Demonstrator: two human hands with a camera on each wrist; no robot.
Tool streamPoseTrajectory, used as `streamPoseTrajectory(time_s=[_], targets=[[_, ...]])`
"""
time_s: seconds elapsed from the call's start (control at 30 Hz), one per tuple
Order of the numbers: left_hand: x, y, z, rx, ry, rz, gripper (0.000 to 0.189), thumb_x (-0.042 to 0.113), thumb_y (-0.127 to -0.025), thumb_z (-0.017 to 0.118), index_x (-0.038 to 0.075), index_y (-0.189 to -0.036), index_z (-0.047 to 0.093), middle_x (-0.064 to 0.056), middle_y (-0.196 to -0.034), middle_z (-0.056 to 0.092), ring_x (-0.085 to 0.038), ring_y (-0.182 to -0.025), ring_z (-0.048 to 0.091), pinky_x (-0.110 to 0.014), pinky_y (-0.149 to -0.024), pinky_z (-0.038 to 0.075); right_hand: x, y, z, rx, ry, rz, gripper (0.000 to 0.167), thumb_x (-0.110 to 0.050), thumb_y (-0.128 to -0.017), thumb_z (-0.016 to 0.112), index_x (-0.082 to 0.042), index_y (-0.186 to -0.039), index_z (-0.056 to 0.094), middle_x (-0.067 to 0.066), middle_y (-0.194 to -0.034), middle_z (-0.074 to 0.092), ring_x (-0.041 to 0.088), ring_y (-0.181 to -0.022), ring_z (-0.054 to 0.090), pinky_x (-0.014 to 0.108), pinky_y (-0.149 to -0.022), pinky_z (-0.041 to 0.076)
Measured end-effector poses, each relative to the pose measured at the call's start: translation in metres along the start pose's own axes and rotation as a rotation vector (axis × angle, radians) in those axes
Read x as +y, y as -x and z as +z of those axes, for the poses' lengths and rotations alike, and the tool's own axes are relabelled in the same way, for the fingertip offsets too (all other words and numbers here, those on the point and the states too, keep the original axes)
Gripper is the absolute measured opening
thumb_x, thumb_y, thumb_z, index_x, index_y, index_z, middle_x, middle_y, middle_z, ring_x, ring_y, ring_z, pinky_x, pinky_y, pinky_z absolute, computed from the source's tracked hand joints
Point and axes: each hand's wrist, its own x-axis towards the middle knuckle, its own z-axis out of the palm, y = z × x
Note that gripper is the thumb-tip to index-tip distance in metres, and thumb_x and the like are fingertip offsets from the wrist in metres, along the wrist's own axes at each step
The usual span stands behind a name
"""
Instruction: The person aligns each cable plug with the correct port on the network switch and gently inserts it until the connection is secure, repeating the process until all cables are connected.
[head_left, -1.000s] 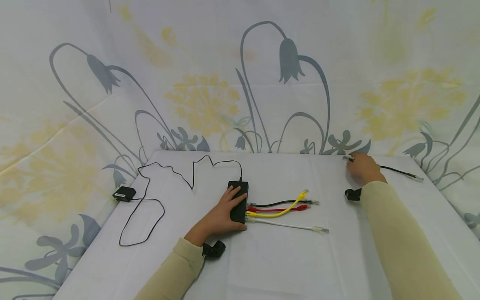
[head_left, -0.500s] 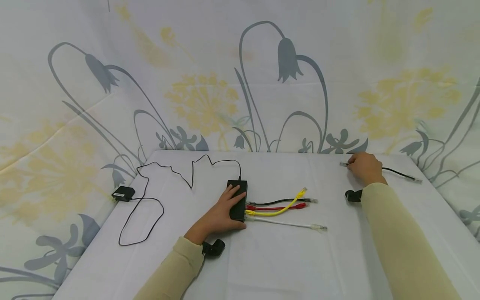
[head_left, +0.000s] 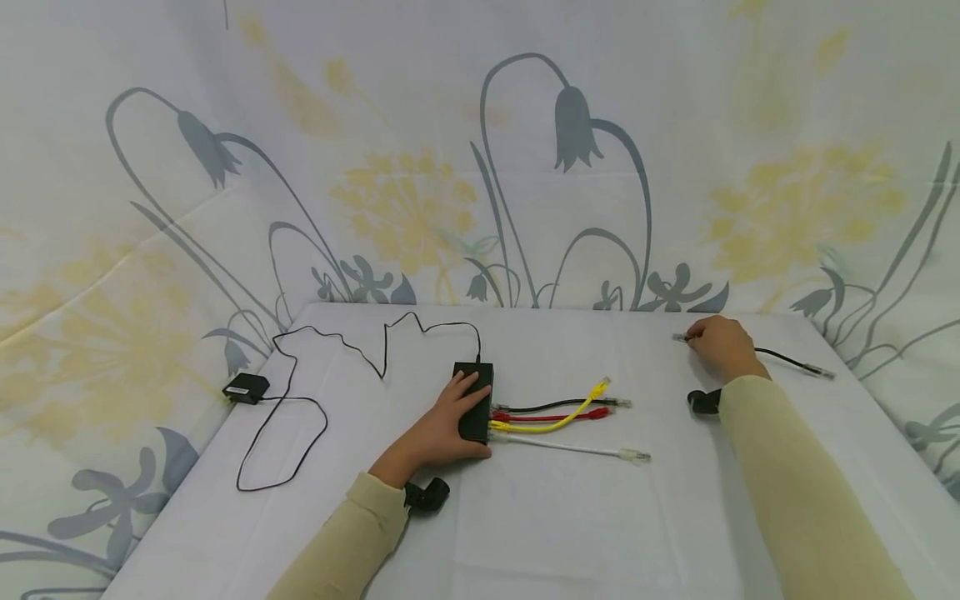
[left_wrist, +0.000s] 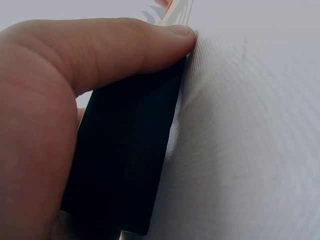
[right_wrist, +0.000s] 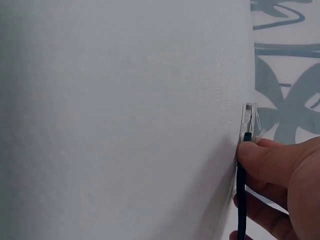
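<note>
My left hand holds a black network switch on the white table, fingers spread over its top. In the left wrist view the thumb lies across the end of the switch. Short network cables run rightward from it: black, red, yellow and white. At the far right my right hand pinches another black network cable just behind its clear plug. The cable's other end trails right, its second plug lying near the table's right side.
A thin black cord winds from the back of the switch to a black power adapter at the table's left edge. Flower-patterned cloth rises behind and beside the table. Each wrist carries a small black camera.
My right hand has moved slightly left and nearer with the black cable, whose pinched plug now points left past the fingers. The left hand stays on the switch.
</note>
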Motion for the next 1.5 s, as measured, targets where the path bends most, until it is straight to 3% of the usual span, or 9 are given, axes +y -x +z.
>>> streamPoseTrajectory(time_s=[0.6, 0.83, 1.5], targets=[[0.000, -0.001, -0.003, -0.008, -0.011, -0.010, 0.091, 0.039, -0.077, 0.080, 0.026, -0.153, 0.031, 0.005, -0.164, 0.009, -0.021, -0.152, -0.004, -0.057, -0.114, 0.027, -0.027, 0.004, -0.004, 0.001, 0.113, -0.046, 0.032, -0.016, -0.096, 0.050, 0.000, -0.121, 0.062, 0.029, -0.123, 0.060, 0.051, -0.112, 0.052, 0.069, -0.090, 0.035], [-0.002, -0.003, -0.002, -0.012, -0.023, -0.005, 0.092, 0.040, -0.076, 0.080, 0.026, -0.153, 0.031, 0.004, -0.164, 0.009, -0.021, -0.152, -0.003, -0.056, -0.115, 0.026, -0.032, 0.009, -0.003, -0.019, 0.103, -0.058, 0.030, -0.013, -0.098, 0.044, 0.002, -0.122, 0.056, 0.027, -0.117, 0.061, 0.047, -0.108, 0.056, 0.062, -0.087, 0.042], [-0.001, -0.002, -0.001, -0.017, -0.022, 0.005, 0.092, 0.040, -0.077, 0.079, 0.024, -0.153, 0.031, 0.003, -0.164, 0.010, -0.024, -0.152, -0.003, -0.056, -0.115, 0.026, -0.075, 0.020, 0.001, 0.025, 0.049, -0.142, 0.027, -0.017, -0.099, 0.051, 0.000, -0.118, 0.058, 0.025, -0.105, 0.066, 0.034, -0.085, 0.062, 0.045, -0.072, 0.048]])
